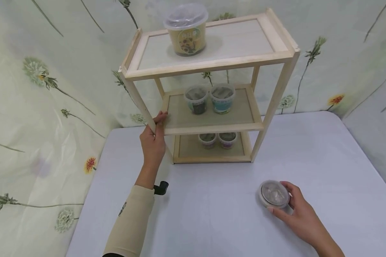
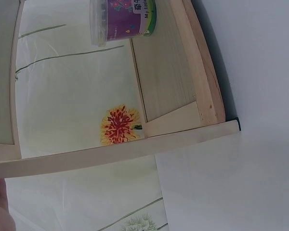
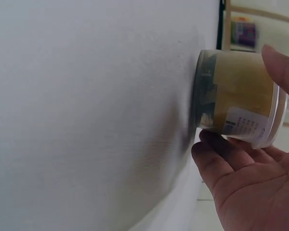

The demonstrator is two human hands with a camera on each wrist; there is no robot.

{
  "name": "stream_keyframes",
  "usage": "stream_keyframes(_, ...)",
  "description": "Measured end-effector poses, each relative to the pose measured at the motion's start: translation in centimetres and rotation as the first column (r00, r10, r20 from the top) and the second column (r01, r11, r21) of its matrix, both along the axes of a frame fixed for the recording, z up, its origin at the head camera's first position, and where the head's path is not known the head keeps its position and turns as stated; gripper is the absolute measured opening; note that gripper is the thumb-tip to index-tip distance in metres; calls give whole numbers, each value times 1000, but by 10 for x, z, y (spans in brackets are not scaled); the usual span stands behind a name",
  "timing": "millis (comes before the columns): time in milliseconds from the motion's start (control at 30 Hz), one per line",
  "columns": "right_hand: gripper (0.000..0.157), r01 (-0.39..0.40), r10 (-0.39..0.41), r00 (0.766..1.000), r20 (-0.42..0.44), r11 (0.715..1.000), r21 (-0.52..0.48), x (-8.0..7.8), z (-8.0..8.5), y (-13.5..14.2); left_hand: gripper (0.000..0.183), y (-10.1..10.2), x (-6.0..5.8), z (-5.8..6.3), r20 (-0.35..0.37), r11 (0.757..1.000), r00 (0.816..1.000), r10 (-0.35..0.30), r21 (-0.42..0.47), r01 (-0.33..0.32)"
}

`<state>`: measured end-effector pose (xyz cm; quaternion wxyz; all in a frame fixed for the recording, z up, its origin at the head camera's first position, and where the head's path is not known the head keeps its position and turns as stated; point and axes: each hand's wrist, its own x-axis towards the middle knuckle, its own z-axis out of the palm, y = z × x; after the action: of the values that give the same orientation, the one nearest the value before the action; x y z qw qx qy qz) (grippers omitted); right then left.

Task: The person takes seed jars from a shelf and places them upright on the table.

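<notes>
My left hand (image 1: 153,142) grips the left front post of a three-tier wooden shelf rack (image 1: 213,129) at middle-shelf height. In the left wrist view only a bit of that hand (image 2: 0,214) shows, beside the post (image 2: 96,155). To the right, on the white tabletop, my right hand (image 1: 300,214) holds a round plastic tub (image 1: 274,194) with a clear lid, thumb on one side and fingers on the other. Seen from the right wrist, the tub (image 3: 236,96) has a yellowish wrap with a dark band near its base, close over the table.
A large yellow-labelled lidded tub (image 1: 188,34) stands on the top shelf. The middle shelf bears a dark-labelled cup (image 1: 197,101) and a blue-labelled cup (image 1: 223,100). Two small purple-labelled cups, one at the left (image 1: 207,142), stand on the bottom shelf. Floral curtain (image 1: 51,142) surrounds the table.
</notes>
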<state>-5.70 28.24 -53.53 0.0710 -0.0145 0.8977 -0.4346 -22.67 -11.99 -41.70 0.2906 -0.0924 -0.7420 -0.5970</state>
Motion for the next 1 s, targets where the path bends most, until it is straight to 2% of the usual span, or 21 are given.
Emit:
stream_keyframes(300, 96, 23, -23, 997, -76, 1000, -10, 4, -8, -2, 28, 0, 1, -1, 6, 1000, 1000, -4, -2, 4)
stream_keyframes(1000, 98, 12, -19, 996, -85, 997, -77, 4, -9, -4, 27, 1, 0, -1, -7, 1000, 1000, -5, 12, 5)
